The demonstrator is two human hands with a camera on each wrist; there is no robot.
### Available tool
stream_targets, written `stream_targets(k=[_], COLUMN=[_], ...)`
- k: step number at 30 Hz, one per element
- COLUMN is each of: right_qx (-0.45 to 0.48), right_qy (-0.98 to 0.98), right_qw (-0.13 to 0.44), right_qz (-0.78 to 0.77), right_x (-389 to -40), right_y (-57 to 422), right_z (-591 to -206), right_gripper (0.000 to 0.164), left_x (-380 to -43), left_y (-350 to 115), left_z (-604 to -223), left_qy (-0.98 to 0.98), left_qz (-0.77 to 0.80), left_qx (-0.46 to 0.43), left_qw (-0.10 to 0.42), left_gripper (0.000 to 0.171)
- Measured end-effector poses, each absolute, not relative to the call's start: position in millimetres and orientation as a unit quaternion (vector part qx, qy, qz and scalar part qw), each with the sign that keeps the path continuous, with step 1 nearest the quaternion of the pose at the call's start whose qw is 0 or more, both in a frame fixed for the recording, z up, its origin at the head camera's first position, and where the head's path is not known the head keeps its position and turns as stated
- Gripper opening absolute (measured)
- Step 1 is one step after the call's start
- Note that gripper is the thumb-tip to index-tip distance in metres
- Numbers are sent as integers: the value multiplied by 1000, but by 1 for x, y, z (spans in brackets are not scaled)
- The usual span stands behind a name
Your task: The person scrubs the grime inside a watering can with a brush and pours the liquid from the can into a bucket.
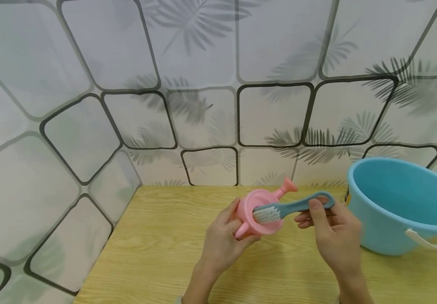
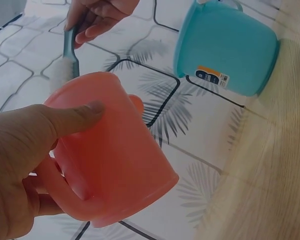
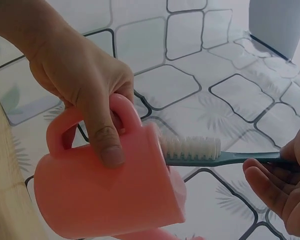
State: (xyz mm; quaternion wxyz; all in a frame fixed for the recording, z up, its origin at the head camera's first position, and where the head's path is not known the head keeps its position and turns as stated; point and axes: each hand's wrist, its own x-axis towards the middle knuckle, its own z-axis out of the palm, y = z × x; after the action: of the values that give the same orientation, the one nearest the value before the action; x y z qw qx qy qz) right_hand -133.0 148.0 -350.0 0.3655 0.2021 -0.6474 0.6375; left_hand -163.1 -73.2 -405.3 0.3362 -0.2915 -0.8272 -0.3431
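A small pink watering can [image 1: 269, 228] is gripped by my left hand [image 1: 222, 240], its thumb along the body and fingers around by the handle. The can's mouth faces up in the head view, and its spout points to the back right. My right hand [image 1: 334, 232] pinches the looped handle end of a blue-grey scrubbing brush [image 1: 298, 206]. White bristles [image 3: 192, 148] of the brush stand at the can's mouth, the head tip reaching just into the opening. In the left wrist view the pink can [image 2: 115, 155] hides the brush's tip.
A light blue bucket [image 1: 382, 228] with a white handle stands on the wooden table [image 1: 157, 253] at the right, close to my right hand. Behind the table rises a wall [image 1: 211, 126] covered in a leaf-and-tile pattern, which also runs along the left side.
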Motion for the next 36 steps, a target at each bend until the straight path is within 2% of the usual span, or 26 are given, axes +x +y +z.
stream_targets(k=[6, 14, 23, 36], right_qx=[208, 203, 167, 115], right_qy=[-623, -663, -705, -739], right_qw=[364, 327, 316, 303], right_qz=[661, 643, 612, 591], right_x=[-136, -128, -127, -121], right_y=[145, 144, 138, 132], right_z=[-353, -347, -352, -349], right_gripper=[11, 28, 24, 25], left_x=[-163, -164, -163, -159], left_y=[-72, -71, -71, -70], left_z=[-406, -407, -408, -402], left_qy=[-823, -819, -816, -818], left_qz=[-353, -351, -338, -346], left_qx=[-297, -303, -310, -307], left_qw=[332, 338, 352, 343], left_gripper=[43, 44, 47, 48])
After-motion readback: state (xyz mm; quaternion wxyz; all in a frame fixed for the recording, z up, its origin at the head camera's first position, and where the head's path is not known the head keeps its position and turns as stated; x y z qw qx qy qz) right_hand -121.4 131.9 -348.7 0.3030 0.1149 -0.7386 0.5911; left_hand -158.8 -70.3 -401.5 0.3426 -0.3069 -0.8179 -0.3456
